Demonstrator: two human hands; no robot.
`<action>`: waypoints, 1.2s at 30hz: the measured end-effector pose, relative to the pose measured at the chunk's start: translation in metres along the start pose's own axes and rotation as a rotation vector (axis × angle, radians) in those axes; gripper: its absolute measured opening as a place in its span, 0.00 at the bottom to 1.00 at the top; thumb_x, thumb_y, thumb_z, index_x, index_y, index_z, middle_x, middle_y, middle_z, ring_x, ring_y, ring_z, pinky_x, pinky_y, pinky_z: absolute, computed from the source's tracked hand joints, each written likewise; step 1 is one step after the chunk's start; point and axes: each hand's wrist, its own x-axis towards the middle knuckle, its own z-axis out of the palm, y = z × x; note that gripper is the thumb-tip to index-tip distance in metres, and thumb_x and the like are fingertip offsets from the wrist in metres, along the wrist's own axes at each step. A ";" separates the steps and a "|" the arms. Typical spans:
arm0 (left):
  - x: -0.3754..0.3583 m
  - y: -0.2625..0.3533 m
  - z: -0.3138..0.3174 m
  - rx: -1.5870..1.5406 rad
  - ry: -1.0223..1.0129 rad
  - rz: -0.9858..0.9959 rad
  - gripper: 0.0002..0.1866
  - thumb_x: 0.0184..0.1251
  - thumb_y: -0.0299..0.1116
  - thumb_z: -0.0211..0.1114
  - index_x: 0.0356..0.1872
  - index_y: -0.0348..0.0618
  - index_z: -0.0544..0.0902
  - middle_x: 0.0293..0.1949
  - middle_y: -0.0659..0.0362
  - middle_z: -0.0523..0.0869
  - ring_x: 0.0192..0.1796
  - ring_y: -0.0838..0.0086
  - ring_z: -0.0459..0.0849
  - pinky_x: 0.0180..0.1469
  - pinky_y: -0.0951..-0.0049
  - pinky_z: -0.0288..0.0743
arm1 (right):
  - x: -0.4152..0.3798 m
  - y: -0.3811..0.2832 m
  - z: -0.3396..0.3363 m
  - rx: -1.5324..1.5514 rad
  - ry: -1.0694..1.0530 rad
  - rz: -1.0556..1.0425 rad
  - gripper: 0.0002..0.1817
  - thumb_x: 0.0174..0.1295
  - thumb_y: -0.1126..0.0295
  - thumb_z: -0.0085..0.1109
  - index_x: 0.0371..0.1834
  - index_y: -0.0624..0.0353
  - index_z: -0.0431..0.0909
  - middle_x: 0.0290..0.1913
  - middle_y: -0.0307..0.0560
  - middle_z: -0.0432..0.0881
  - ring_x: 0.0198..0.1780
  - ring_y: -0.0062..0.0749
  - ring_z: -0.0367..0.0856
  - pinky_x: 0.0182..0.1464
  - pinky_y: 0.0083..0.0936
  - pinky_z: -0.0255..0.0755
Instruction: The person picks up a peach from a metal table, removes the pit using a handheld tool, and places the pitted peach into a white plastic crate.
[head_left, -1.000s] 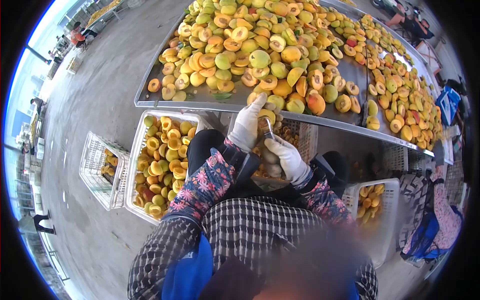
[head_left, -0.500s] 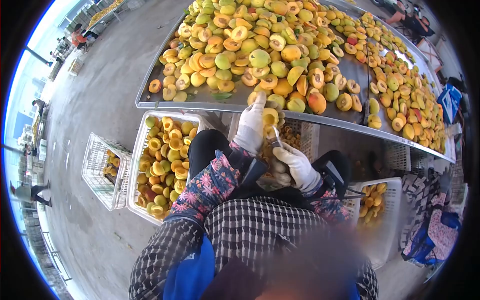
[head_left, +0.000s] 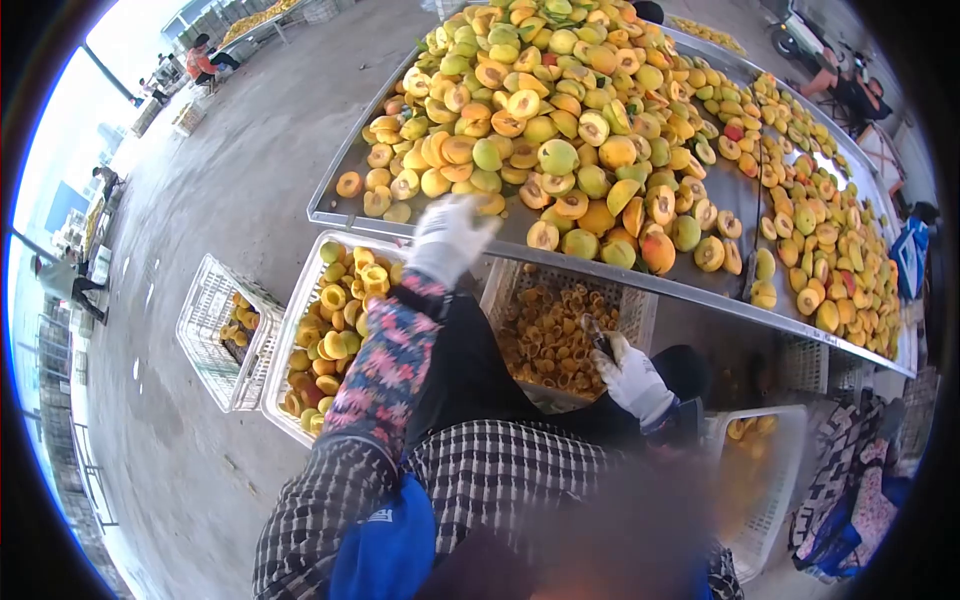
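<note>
A person's left hand [head_left: 449,237], in a white fabric glove, reaches out at the near edge of the long metal counter [head_left: 420,225], fingers spread and blurred; it seems to hold nothing, though the blur leaves that uncertain. The right hand [head_left: 633,376], also gloved in white, sits low near the lap, closed around a small dark-handled pitting tool [head_left: 597,341] whose tip points up.

Just beyond the left hand lies a deep heap of yellow and green peaches [head_left: 560,130], whole and halved, crowding the counter's raised lip. Beneath the counter, a white slatted plastic crate of pitted yellow peach halves [head_left: 330,320] stands under the left arm, and a second white crate of brownish pits and scraps [head_left: 550,330] sits between the hands. A smaller white crate [head_left: 215,330] rests on the concrete floor to the left.

Likely risks: a hasty grab could nudge rim fruit over the lip onto the floor; the upturned tool tip could nick the glove when the hands meet; a half could drop into the wrong crate.
</note>
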 end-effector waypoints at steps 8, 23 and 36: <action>0.041 0.037 0.058 -0.137 -0.424 -0.013 0.31 0.52 0.53 0.71 0.50 0.38 0.79 0.47 0.47 0.84 0.52 0.54 0.81 0.57 0.63 0.73 | 0.004 0.010 0.013 0.093 -0.003 -0.013 0.19 0.66 0.63 0.54 0.54 0.64 0.69 0.39 0.67 0.80 0.42 0.65 0.78 0.42 0.45 0.71; -0.037 0.079 0.045 -1.741 -0.184 -0.236 0.27 0.77 0.55 0.46 0.50 0.38 0.76 0.41 0.55 0.82 0.41 0.70 0.82 0.47 0.70 0.77 | 0.054 -0.086 -0.001 -0.063 0.376 -0.389 0.19 0.66 0.70 0.54 0.57 0.63 0.65 0.33 0.64 0.79 0.35 0.64 0.78 0.34 0.48 0.71; -0.044 0.079 0.043 -1.517 -0.368 -0.374 0.33 0.76 0.60 0.42 0.38 0.37 0.80 0.31 0.56 0.83 0.34 0.73 0.81 0.40 0.74 0.78 | 0.039 -0.069 0.009 -0.101 0.140 -0.249 0.14 0.67 0.69 0.52 0.51 0.65 0.65 0.27 0.59 0.79 0.30 0.57 0.79 0.31 0.43 0.70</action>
